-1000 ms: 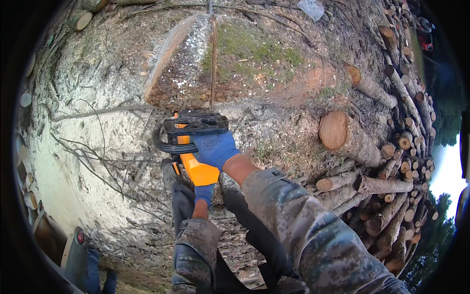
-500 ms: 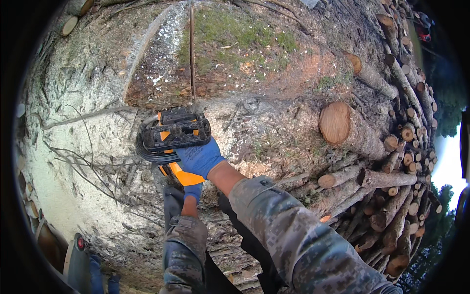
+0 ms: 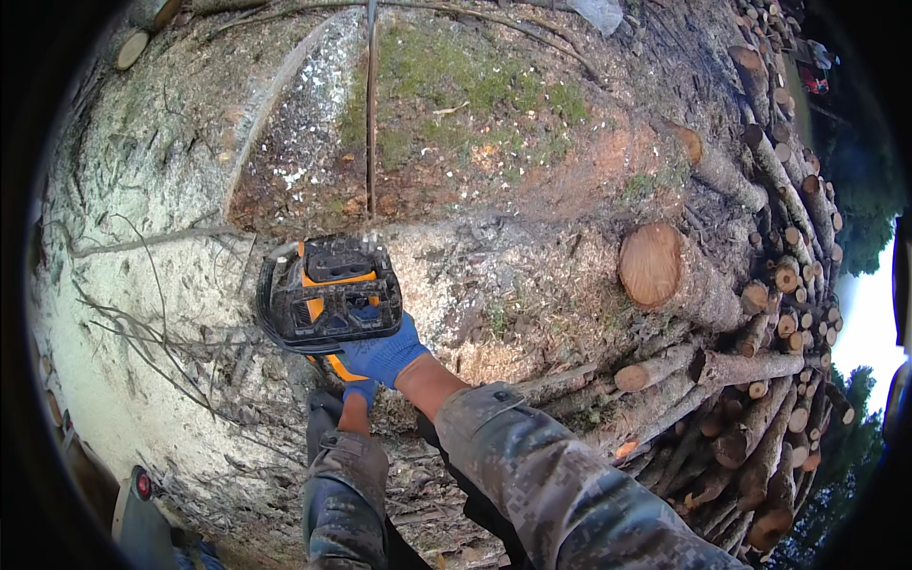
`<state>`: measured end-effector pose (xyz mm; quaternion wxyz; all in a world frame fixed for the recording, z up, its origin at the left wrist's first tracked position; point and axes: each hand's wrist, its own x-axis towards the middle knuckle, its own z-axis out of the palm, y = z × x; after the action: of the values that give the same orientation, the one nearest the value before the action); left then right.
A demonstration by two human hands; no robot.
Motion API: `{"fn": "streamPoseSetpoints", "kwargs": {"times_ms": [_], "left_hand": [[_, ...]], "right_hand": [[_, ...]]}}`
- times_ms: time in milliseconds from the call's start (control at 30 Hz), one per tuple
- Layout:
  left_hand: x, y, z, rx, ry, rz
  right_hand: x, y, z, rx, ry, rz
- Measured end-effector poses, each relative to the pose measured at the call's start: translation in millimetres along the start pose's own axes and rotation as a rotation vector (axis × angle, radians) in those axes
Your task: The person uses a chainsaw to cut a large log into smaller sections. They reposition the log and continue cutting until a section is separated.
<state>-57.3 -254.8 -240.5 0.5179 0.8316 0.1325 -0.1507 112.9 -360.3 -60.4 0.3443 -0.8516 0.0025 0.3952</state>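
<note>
An orange and black chainsaw (image 3: 332,294) is held low in front of me, its top casing facing up. My right hand (image 3: 385,353), in a blue glove, is closed around a handle at the saw's near right side. Below it my left hand (image 3: 359,391), also blue-gloved, grips the rear end and is partly hidden. Beyond the saw lies a thick log (image 3: 475,142) with moss and reddish bark. A narrow straight cut (image 3: 371,123) runs across it, in line with the saw. I cannot make out the saw's bar clearly.
A sawn log (image 3: 651,266) points its pale end toward me on the right. Behind it rises a large pile of logs (image 3: 760,380). Thin branches (image 3: 157,285) and sawdust (image 3: 104,370) cover the ground at left. A grey object with a red round part (image 3: 143,484) stands at lower left.
The chainsaw has come back toward me, away from the thick log, and its casing has tilted so more of its top shows. Both hands still hold it.
</note>
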Motion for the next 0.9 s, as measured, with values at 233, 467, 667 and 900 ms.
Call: {"fn": "streamPoseSetpoints", "kwargs": {"times_ms": [233,467,667,900], "left_hand": [[-20.1,8.2,-20.0,-0.144,-0.025,-0.136],[-85.7,45.8,-44.6,-0.431,-0.152,-0.507],[-97.1,126.7,-72.3,-0.403,-0.106,-0.657],[-103.7,196.3,-98.7,-0.46,-0.016,-0.688]], "right_hand": [[6.0,-18.8,-20.6,-0.3,0.262,-0.277],[3.3,-63.7,-90.8,-0.486,0.135,-0.154],[8.7,-78.7,-123.1,-0.505,0.227,-0.18],[14.9,-116.2,-168.7,-0.575,0.14,-0.108]]}}
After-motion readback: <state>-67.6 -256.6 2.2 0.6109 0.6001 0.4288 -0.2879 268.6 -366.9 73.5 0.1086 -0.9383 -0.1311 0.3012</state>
